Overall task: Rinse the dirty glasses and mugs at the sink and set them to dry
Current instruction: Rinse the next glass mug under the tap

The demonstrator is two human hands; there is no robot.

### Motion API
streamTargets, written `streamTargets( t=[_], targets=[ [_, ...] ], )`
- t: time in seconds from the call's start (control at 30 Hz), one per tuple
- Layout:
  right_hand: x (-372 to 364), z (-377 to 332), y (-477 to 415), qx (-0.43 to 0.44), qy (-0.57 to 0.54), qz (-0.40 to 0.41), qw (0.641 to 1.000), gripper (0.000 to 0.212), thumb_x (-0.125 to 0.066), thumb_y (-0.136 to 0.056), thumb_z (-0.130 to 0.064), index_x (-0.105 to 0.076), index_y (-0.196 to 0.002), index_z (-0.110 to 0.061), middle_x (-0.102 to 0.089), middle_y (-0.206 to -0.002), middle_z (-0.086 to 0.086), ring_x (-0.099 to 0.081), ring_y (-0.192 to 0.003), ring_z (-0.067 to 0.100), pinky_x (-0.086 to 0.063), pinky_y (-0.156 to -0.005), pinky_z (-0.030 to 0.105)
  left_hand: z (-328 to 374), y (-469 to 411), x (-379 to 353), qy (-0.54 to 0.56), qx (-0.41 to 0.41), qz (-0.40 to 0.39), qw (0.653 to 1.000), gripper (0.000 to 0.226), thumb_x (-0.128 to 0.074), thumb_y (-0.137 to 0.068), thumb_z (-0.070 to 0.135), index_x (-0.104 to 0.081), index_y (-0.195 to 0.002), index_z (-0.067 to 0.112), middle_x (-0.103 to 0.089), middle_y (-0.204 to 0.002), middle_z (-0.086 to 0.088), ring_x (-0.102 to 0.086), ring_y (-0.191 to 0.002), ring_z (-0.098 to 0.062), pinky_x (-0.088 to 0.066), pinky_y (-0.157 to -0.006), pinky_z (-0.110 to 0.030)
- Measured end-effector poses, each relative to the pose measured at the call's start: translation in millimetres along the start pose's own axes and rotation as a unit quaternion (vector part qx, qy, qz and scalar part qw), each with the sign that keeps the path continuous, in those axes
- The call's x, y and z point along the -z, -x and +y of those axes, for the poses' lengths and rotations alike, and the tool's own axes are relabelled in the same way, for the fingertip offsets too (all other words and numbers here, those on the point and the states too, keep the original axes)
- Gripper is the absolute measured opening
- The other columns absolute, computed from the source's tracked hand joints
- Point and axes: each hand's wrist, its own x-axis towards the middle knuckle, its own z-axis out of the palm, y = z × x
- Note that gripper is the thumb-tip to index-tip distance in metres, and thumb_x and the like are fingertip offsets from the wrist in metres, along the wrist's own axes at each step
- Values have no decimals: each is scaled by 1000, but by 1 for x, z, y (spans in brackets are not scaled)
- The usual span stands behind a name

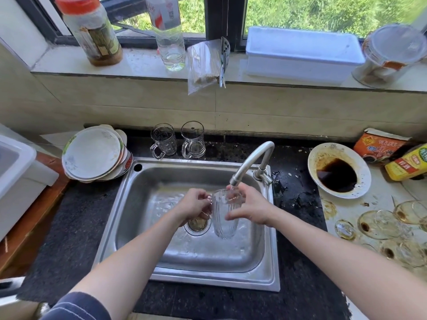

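1. over the sink [134,204], right under the tap [251,158], a ribbed glass mug [225,218] hangs in mid-air between both hands, clear of the basin floor.
2. left hand [196,205]: the grip is curled tight on the mug's handle side. the fingers are wrapped in, and the handle is mostly hidden behind them.
3. right hand [250,207]: the grip is curved round the upper wall from the right, with fingertips up by the rim just under the spout.
4. axis check: the mug's long axis runs from the mouth, up and tipped away toward the spout, to the base, which is down and nearer the person. water meets it at the rim.
5. here's the relation that matters: two glass mugs [164,140] stand upright on the dark counter [69,227] just behind the sink's back rim. that spot is up and to the left of the held mug and looks like the drying place.
6. the left hand, on the handle, is the nearer one to it. my read is that the set-down goes away and leftward, led by that hand, once the mug is tipped out.
7. stained glasses [379,224] wait on the right, nearer the right hand, so there's plenty left to rinse.
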Motion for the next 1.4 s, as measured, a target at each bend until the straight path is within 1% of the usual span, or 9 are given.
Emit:
streamTargets(
  t=[0.2, 0.43, 0.6, 0.77, 0.87, 1.0, 1.17, 1.33, 1.4],
  targets=[
    [0, -4, 1, 91, 219, 40, 971, 79, -77, -67, -22, -42, -138, -19, -46, -131, 1, -51, -118, 21, -46, -99, 41, 5, 0, 3, -29, -95, 60, 993, 19, -62, -86, -4, -61, -74, 11, -62, -73, -11, -54, -68, -19, -50, -68, -35],
    [12, 9, 9, 100, 248, 39, 963, 84, -76, -72, -10, -34, -143, -27, -44, -128, -9, -49, -111, 10, -44, -88, 24, -1, 3, -11, -124, -147, 83, 978, 13, -70, -81, 6, -66, -76, 17, -63, -70, -1, -51, -64, -11, -42, -62, -26],
    [6, -2, 3, 137, 307, 94, 937, 71, -72, -72, -12, -41, -136, -23, -46, -131, -4, -52, -115, 20, -47, -89, 36, 11, -3, 0, -134, -156, 104, 973, 14, -70, -80, 3, -64, -75, 15, -59, -66, 4, -48, -60, -5, -38, -59, -19],
    [17, 2, 5, 92, 308, 4, 947, 84, -79, -69, -15, -37, -140, -24, -49, -125, -8, -54, -106, 12, -46, -84, 26, -4, 5, -4, -102, -114, 13, 988, 6, -69, -82, 2, -65, -83, 6, -58, -67, 1, -51, -62, -11, -45, -60, -23],
    [9, 4, 3, 120, 370, 84, 917, 79, -72, -72, -12, -36, -140, -26, -45, -132, -9, -53, -111, 17, -46, -77, 30, 1, 1, -8, -94, -134, 45, 985, 7, -70, -83, 8, -64, -87, 9, -59, -72, 2, -51, -65, -9, -47, -63, -24],
    [7, 3, -1, 96, 315, 35, 943, 81, -76, -69, -16, -38, -139, -25, -50, -127, -6, -55, -113, 16, -49, -88, 34, -2, -3, 7, -100, -117, 21, 988, 6, -71, -84, 12, -67, -85, 7, -65, -78, -5, -57, -70, -13, -51, -71, -32],
    [8, 4, 0, 113, 366, 58, 922, 80, -72, -72, -11, -36, -141, -26, -45, -131, -8, -55, -111, 20, -47, -82, 33, -5, -3, -4, -100, -120, 27, 987, 11, -70, -85, 12, -64, -84, 3, -60, -76, -6, -52, -71, -16, -45, -70, -31],
    [12, 1, -5, 53, 276, -20, 960, 82, -83, -68, -16, -40, -137, -27, -50, -115, -12, -56, -111, 13, -51, -91, 37, -5, 4, 6, -122, -107, 5, 987, 11, -68, -87, 16, -63, -79, 10, -56, -67, 3, -48, -62, -9, -42, -63, -28],
    [13, 4, -9, 40, 245, -14, 968, 82, -84, -65, -13, -42, -135, -27, -53, -120, -9, -56, -111, 14, -54, -88, 38, -2, 6, 2, -133, -109, 15, 985, 14, -65, -89, 19, -63, -82, 7, -54, -65, 5, -45, -60, -9, -40, -63, -29]
  ],
)
